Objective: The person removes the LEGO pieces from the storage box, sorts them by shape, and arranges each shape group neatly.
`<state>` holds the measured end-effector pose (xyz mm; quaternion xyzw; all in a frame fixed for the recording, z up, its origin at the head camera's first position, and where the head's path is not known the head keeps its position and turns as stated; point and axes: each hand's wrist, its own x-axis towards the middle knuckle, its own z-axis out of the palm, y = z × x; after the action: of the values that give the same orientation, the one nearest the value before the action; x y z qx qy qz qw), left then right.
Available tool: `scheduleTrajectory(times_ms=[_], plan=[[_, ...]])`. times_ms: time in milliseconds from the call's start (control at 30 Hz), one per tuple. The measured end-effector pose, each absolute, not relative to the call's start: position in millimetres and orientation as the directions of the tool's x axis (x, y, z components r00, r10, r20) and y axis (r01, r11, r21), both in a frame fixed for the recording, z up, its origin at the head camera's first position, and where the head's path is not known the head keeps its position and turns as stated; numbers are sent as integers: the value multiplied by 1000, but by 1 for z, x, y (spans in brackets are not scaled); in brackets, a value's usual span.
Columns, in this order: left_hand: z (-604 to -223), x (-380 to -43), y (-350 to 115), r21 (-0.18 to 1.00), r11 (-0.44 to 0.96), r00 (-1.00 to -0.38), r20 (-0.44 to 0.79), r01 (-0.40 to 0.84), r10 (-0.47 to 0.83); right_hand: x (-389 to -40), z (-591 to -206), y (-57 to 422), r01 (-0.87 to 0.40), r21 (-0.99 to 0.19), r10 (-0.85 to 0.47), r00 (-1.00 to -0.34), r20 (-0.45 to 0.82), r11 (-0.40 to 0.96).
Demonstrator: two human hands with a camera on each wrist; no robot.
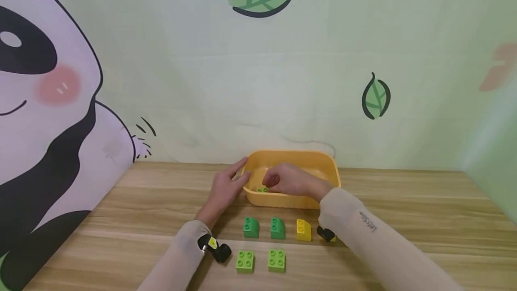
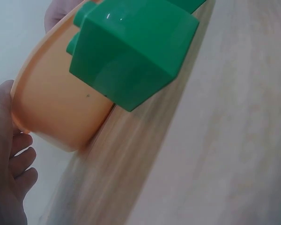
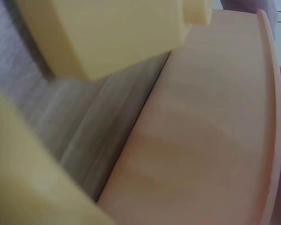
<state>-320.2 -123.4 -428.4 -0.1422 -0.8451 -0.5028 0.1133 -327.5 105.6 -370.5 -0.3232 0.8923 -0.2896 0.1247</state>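
An orange plastic basin (image 1: 292, 200) stands near the back wall. My left hand (image 1: 225, 187) grips its left rim, thumb over the edge and fingers along the outside. Inside the basin, my right hand (image 1: 292, 179) reaches low with curled fingers, right by lime-green bricks (image 1: 262, 189); I cannot tell whether it holds one. In front of the basin stand two green sloped bricks (image 1: 251, 228) and a yellow sloped brick (image 1: 303, 230). Another yellow brick (image 1: 333, 239) is mostly hidden by the right wrist camera. Nearer me are two lime-green square bricks (image 1: 244, 262).
The wooden table (image 1: 404, 210) runs back to a pale green wall cloth (image 1: 194, 80) printed with leaves and a panda. A thin cord (image 1: 311, 142) shows behind the basin. Both sleeves carry black wrist cameras (image 1: 220, 251) close to the bricks.
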Motion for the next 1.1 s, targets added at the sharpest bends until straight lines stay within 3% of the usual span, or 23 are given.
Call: scheduleTrajectory(times_ms=[600, 1100], plan=[[-430, -322, -123, 820, 435, -927, 353, 372, 126, -330, -373, 101, -433, -592, -585, -807, -81, 680], [-430, -322, -124, 825, 436, -932, 340, 359, 123, -328, -369, 106, -438, -605, -566, -824, -25, 665]])
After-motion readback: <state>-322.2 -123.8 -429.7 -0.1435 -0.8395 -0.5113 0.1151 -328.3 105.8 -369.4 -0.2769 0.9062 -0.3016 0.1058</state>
